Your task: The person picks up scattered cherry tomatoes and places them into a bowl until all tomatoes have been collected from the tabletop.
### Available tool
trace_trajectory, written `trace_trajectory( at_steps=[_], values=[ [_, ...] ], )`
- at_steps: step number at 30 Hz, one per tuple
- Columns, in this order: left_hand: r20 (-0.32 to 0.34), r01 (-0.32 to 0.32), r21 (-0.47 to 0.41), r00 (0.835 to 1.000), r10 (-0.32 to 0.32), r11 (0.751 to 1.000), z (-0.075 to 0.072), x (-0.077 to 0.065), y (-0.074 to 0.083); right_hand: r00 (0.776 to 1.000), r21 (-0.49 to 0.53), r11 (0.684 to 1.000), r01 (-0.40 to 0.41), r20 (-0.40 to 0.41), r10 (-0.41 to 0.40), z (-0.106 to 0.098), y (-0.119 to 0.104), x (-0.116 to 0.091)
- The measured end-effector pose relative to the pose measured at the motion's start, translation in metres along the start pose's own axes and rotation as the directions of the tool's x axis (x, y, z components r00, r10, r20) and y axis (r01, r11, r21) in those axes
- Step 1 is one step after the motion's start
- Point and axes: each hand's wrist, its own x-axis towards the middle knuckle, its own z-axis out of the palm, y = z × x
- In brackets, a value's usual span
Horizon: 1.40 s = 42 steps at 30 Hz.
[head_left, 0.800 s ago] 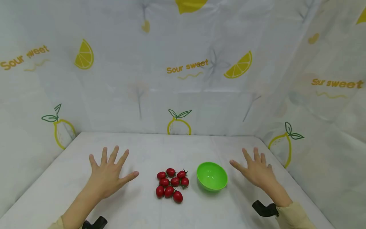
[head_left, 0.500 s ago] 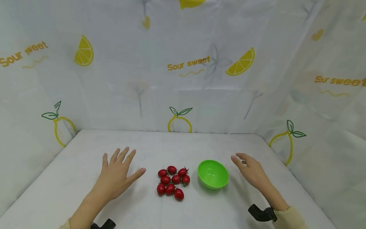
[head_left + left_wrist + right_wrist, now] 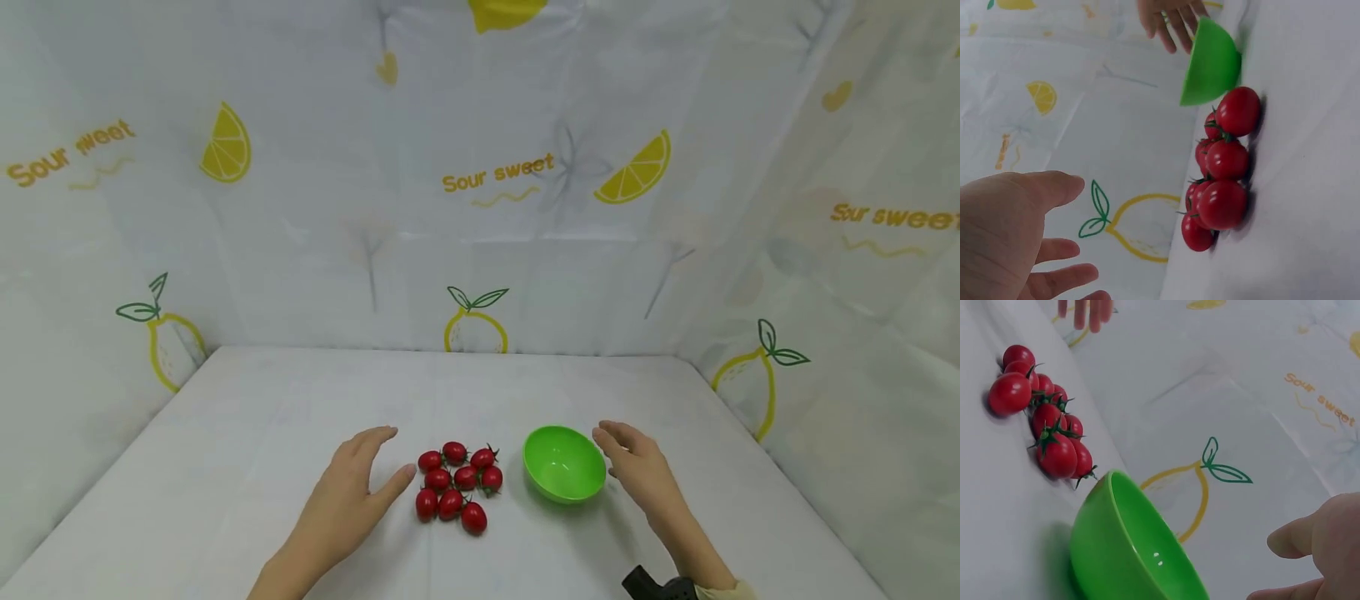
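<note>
Several red cherry tomatoes (image 3: pixel 465 477) with green stems lie in a loose cluster on the white table. Just right of them stands a glossy green bowl (image 3: pixel 564 464), upright, with nothing inside. My left hand (image 3: pixel 347 496) hovers left of the tomatoes, thumb spread from the fingers and holding nothing; the left wrist view shows its thumb and fingers apart from the tomatoes (image 3: pixel 1225 159). Beside the bowl's right rim is my right hand (image 3: pixel 640 471), also holding nothing. In the right wrist view a gap shows between its thumb and the bowl (image 3: pixel 1107 540).
A white cloth with lemon prints (image 3: pixel 480 208) hangs behind the table and along both sides. The white tabletop (image 3: pixel 337 383) extends behind and around the tomatoes and bowl. A black wrist mount (image 3: pixel 660 585) sits on the right wrist.
Both hands have moved inward and lower, the left toward the tomatoes, the right toward the bowl. Their widely spread fingers have drawn closer together. Tomatoes and bowl stay in place.
</note>
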Motion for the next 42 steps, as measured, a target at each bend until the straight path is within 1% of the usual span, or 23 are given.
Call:
trace_trajectory(
  at_steps=[2, 4, 7, 10, 12, 13, 16, 18, 20, 23, 25, 30, 34, 39, 42],
  values=[
    [0.011, 0.048, -0.051, 0.999, -0.047, 0.998, 0.005, -0.002, 0.002, 1.0, 0.021, 1.0, -0.019, -0.015, 0.019, 0.005, 0.002, -0.002],
    [0.006, 0.077, -0.1, 0.997, -0.077, 0.992, 0.01, -0.003, 0.001, 0.999, 0.056, 0.998, -0.037, -0.02, 0.038, 0.009, 0.005, -0.004],
    [-0.007, 0.093, -0.19, 0.995, -0.096, 0.977, 0.018, -0.004, -0.001, 0.997, 0.13, 0.988, -0.078, -0.015, 0.081, 0.012, 0.011, -0.004],
    [-0.012, 0.096, -0.254, 0.995, -0.102, 0.963, 0.024, -0.004, -0.005, 0.994, 0.201, 0.974, -0.104, -0.015, 0.109, 0.014, 0.017, -0.002],
    [-0.01, 0.1, -0.293, 0.994, -0.108, 0.951, 0.027, -0.004, -0.008, 0.99, 0.255, 0.958, -0.132, -0.022, 0.142, 0.014, 0.02, 0.001],
    [-0.009, 0.104, -0.309, 0.994, -0.112, 0.945, 0.028, -0.004, -0.01, 0.989, 0.281, 0.95, -0.135, -0.016, 0.146, 0.014, 0.02, 0.0],
    [0.014, 0.13, -0.361, 0.991, -0.134, 0.924, 0.031, -0.006, -0.013, 0.985, 0.365, 0.916, -0.167, 0.017, 0.173, 0.014, 0.021, -0.001],
    [0.037, 0.14, -0.385, 0.99, -0.136, 0.912, 0.034, -0.007, -0.014, 0.982, 0.394, 0.9, -0.186, 0.044, 0.184, 0.016, 0.02, -0.002],
    [0.064, 0.151, -0.394, 0.988, -0.137, 0.907, 0.037, -0.008, -0.015, 0.98, 0.401, 0.894, -0.198, 0.064, 0.188, 0.018, 0.02, -0.002],
    [0.076, 0.145, -0.381, 0.989, -0.125, 0.913, 0.041, -0.008, -0.015, 0.981, 0.394, 0.898, -0.196, 0.067, 0.184, 0.021, 0.021, -0.003],
    [0.075, 0.145, -0.372, 0.989, -0.125, 0.917, 0.042, -0.008, -0.015, 0.981, 0.402, 0.894, -0.195, 0.069, 0.183, 0.022, 0.022, -0.003],
    [0.077, 0.151, -0.367, 0.988, -0.132, 0.918, 0.043, -0.007, -0.015, 0.977, 0.459, 0.862, -0.215, 0.093, 0.194, 0.021, 0.023, -0.003],
    [0.092, 0.161, -0.368, 0.986, -0.136, 0.916, 0.045, -0.007, -0.016, 0.974, 0.502, 0.835, -0.227, 0.104, 0.202, 0.02, 0.022, -0.003],
    [0.102, 0.178, -0.373, 0.983, -0.151, 0.911, 0.047, -0.007, -0.015, 0.972, 0.533, 0.813, -0.233, 0.11, 0.206, 0.02, 0.022, -0.003],
    [0.102, 0.19, -0.368, 0.981, -0.163, 0.91, 0.048, -0.007, -0.014, 0.97, 0.531, 0.812, -0.243, 0.114, 0.216, 0.019, 0.022, -0.003]
  ],
)
